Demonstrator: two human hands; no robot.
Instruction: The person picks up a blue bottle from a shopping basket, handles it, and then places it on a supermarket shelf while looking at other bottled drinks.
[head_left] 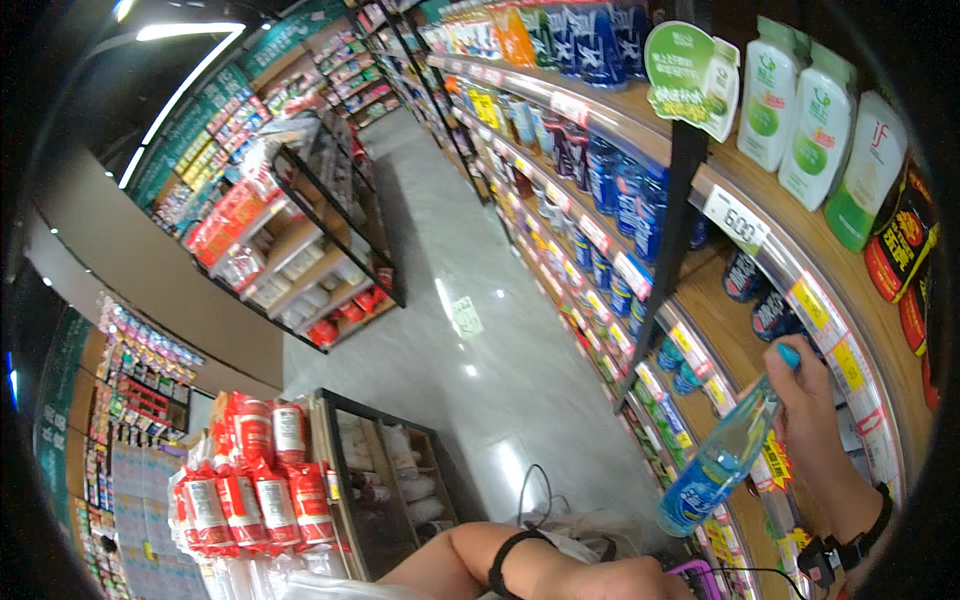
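Observation:
My right hand [812, 420] grips a clear blue plastic bottle [722, 460] by its neck, just under the blue cap, and holds it tilted beside the wooden shelf [720, 300] on the right. A black band sits on that wrist. At the bottom edge my left hand [625, 578] shows only in part, with a black band on its wrist. It rests near a purple handle [690, 570], and whether the fingers hold anything is hidden.
Wooden shelves with blue bottles and bags run along the right. White and green bottles [800, 110] stand on top. A grey tiled aisle [470, 340] leads away. A black rack [310, 240] stands to the left, and red-white packs [250, 470] sit at lower left.

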